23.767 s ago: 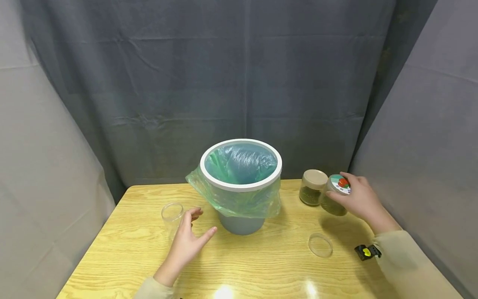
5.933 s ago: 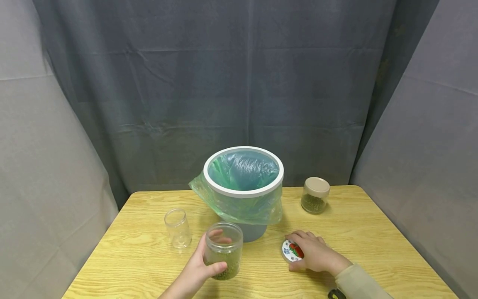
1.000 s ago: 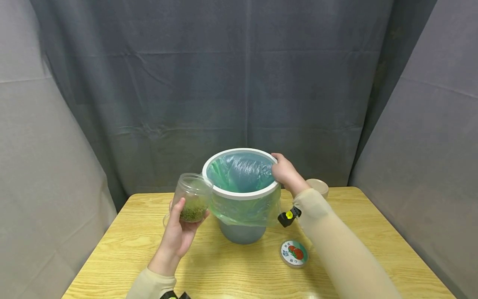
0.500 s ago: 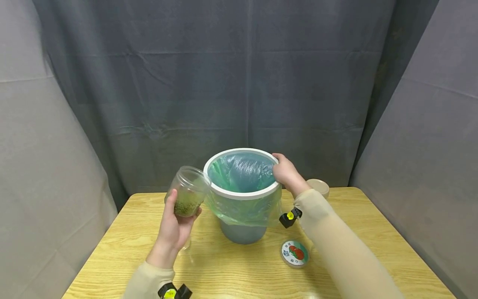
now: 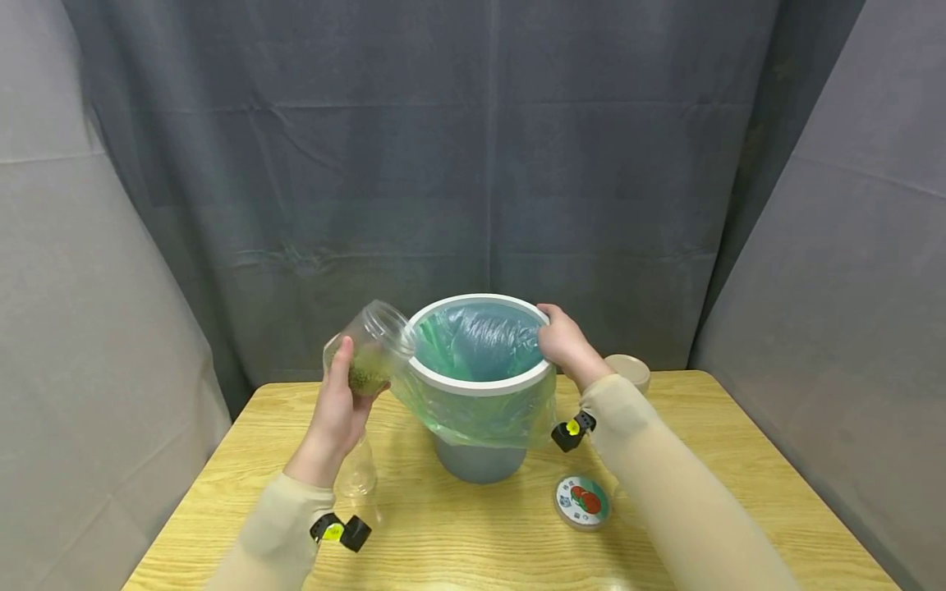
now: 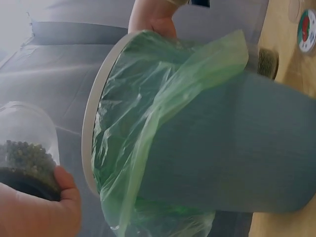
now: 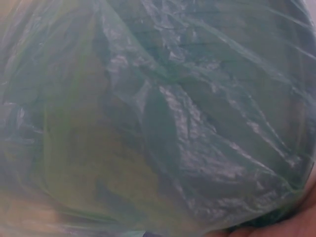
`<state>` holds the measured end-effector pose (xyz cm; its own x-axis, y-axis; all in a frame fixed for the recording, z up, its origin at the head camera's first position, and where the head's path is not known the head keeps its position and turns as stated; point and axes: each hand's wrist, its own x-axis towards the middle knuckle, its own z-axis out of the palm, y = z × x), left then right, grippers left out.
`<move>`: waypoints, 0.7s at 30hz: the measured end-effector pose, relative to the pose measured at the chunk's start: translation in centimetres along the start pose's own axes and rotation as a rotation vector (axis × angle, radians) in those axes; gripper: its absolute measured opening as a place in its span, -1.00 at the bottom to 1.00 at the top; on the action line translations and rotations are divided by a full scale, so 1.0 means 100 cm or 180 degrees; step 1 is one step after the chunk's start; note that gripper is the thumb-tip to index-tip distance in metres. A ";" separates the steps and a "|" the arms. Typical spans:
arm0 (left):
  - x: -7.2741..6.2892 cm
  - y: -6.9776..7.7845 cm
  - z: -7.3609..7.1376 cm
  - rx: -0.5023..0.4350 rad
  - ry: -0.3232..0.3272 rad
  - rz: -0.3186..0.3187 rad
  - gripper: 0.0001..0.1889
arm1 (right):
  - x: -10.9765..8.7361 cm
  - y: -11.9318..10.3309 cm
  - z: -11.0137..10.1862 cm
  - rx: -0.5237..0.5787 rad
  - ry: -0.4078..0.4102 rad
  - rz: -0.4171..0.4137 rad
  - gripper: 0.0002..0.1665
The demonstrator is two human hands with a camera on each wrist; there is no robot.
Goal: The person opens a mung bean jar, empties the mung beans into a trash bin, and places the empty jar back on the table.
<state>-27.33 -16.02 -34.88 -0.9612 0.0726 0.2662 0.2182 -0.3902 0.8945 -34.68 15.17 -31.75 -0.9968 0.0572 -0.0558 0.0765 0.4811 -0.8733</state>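
My left hand (image 5: 336, 414) grips a clear, lidless jar (image 5: 373, 349) part filled with small green beans (image 6: 29, 155). Tilted to the right, the jar has its mouth by the left side of the white rim (image 5: 484, 387) of a grey waste bin (image 5: 480, 464). A thin green bag (image 6: 153, 108) lines the bin and hangs over its outside. On the far right of that rim, my right hand (image 5: 569, 345) holds rim and bag, thumb and fingers on either side. The right wrist view is filled by the bag, blurred.
A round lid with a strawberry picture (image 5: 582, 501) lies on the table (image 5: 458, 550) in front of the bin. Behind my left forearm stands a clear empty jar (image 5: 358, 474), partly hidden. A beige-lidded jar (image 5: 628, 369) is behind my right arm.
The jar of beans, first lidded at the back right, was opened and its lid laid down. Over the last second my left hand has raised it and tipped it further; my right hand stays put.
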 end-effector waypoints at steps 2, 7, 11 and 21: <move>0.005 0.002 0.002 0.0067 0.0060 0.0011 -0.68 | 0.000 0.000 0.000 -0.0012 0.0008 -0.0011 -0.26; 0.015 0.005 0.005 0.0189 0.0216 -0.0083 -0.72 | 0.000 -0.001 0.002 -0.0041 0.0021 -0.0027 -0.25; 0.021 0.007 0.005 0.0316 0.0287 -0.0200 -0.61 | 0.000 -0.001 0.002 -0.0050 0.0036 -0.0027 -0.25; 0.033 0.007 0.004 0.0431 0.0369 -0.0309 -0.42 | 0.002 -0.001 0.003 -0.0042 0.0030 -0.0031 -0.26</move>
<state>-30.28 -15.65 -33.26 -0.9901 -0.0053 0.1403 0.1369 -0.2590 0.9561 -34.87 14.81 -31.80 -0.9972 0.0608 -0.0428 0.0673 0.4932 -0.8673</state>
